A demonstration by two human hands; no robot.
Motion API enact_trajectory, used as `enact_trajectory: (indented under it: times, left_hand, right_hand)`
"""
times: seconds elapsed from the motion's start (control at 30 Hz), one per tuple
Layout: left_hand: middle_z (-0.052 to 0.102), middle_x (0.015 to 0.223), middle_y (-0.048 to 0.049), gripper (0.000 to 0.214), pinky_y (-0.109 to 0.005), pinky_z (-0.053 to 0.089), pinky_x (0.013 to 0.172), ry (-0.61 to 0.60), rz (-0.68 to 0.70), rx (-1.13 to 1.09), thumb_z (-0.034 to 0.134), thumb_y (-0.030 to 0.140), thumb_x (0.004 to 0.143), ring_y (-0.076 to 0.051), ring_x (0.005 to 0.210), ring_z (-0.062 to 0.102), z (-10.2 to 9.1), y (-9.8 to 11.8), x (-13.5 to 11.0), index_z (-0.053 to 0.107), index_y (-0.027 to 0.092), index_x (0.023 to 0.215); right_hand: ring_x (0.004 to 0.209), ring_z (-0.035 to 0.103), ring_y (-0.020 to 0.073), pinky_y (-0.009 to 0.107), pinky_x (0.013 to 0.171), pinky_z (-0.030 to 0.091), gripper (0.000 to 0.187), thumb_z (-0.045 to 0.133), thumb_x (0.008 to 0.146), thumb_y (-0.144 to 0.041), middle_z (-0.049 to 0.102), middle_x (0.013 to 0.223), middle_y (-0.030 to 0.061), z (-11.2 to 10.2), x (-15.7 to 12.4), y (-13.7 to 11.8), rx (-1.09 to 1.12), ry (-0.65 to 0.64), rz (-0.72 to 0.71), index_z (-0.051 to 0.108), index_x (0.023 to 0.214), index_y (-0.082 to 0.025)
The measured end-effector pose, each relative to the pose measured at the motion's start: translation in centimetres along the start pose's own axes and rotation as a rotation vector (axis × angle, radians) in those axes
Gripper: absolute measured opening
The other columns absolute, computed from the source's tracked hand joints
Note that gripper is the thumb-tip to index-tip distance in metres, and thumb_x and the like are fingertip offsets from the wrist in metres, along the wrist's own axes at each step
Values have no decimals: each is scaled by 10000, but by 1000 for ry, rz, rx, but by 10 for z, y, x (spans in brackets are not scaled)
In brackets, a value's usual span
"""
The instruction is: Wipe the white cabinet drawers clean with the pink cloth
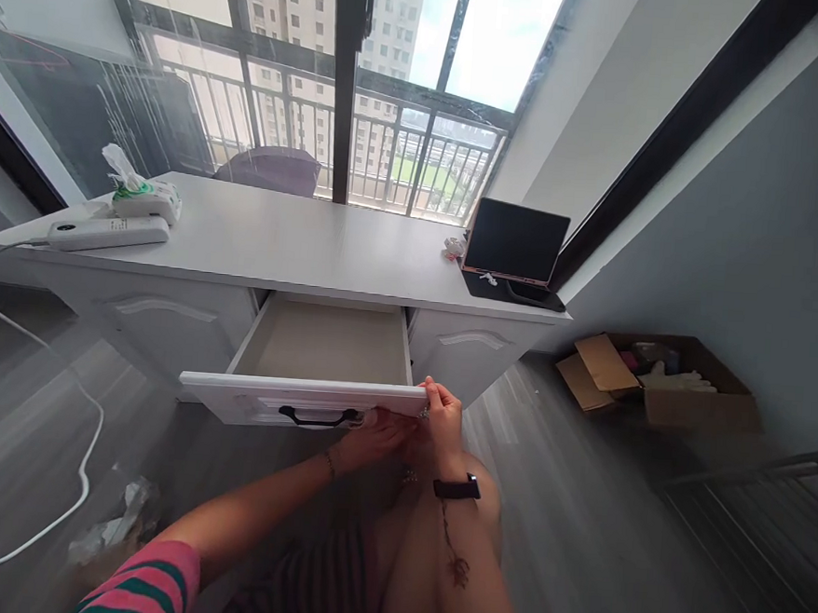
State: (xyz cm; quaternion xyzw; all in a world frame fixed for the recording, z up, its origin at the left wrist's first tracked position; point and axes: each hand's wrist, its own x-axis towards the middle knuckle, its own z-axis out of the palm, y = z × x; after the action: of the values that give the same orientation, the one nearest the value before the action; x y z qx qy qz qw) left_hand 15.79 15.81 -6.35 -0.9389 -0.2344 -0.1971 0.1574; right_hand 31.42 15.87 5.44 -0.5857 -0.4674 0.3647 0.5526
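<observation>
Your right hand grips the right corner of the drawer jutting from the white cabinet, your left hand sits beside its handle, grasp unclear, and lopsided force could jam the drawer.

From one head-worn camera, faced forward and down over the forearms, the open drawer is seen close below, while the white cabinet is taken in just beyond it and the dark-framed window is shown farther off at the top.
</observation>
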Motion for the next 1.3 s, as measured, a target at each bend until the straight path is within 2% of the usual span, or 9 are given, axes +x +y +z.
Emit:
enact_trajectory:
  times: [0.13,0.3,0.57,0.73,0.83,0.93,1.03,1.17,1.3]
  left_hand:
    - [608,1324,-66,624,-270,402,1062,-33,31,52,406,-43,819,-132,1269,512,-10,-10,-26,452,212,1387]
    - [594,1342,-14,668,-206,374,1070,-101,0,-56,321,-80,803,-95,1288,481,-40,-34,-70,511,278,1334]
    - [670,1233,-78,532,-249,383,1054,-318,-114,-99,381,-40,812,-148,1203,574,-99,-81,-164,622,180,1231]
    - [640,1287,-50,578,-232,370,1052,-222,-204,26,325,-18,846,-119,1227,549,-143,-106,-211,608,254,1269]
    - [714,1126,-7,555,-236,383,1041,-105,-237,149,375,17,868,-102,1082,625,-165,-117,-222,635,360,1220]
    - [724,961,27,569,-246,388,1038,31,-197,264,447,36,865,-101,934,632,-173,-118,-215,602,443,1232]
    - [696,1018,17,636,-259,366,1074,60,-224,228,437,38,876,-103,962,599,-166,-107,-189,478,458,1352]
    - [678,1079,-5,644,-335,327,1126,129,-277,175,436,40,895,-133,1059,564,-149,-81,-129,390,400,1427]
    - [678,1118,-6,571,-348,335,1125,20,-221,71,397,46,918,-136,1092,573,-131,-51,-58,466,365,1386]
  right_hand:
    - [625,426,146,256,583,319,509,507,780,-634,519,611,5,0,-1,-2,-10,-1,-5,607,637,-156]
    - [617,392,138,256,586,300,513,514,764,-648,472,589,-8,1,-1,-3,-10,9,-9,576,613,-162]
    - [610,351,131,257,572,279,518,540,726,-662,420,572,-19,3,-4,-8,-24,44,-2,551,586,-164]
    - [601,332,127,256,560,277,512,529,738,-659,393,559,-25,5,-5,-7,-41,60,-27,508,570,-176]
    - [607,347,130,255,562,284,503,522,752,-645,418,571,-19,6,-5,-5,-40,66,-24,531,587,-170]
    - [604,364,134,256,562,295,508,514,760,-643,451,573,-12,6,-5,-3,-44,86,-18,572,611,-160]
    - [596,380,135,256,561,304,516,501,769,-641,475,570,-8,7,-5,-3,-37,101,-11,591,621,-155]
    - [601,401,136,255,568,312,508,495,780,-628,492,581,-5,8,-5,-4,-21,95,-7,581,610,-158]
    - [586,384,131,255,554,305,492,500,785,-619,470,571,-13,7,-5,-3,-24,84,12,554,599,-167]
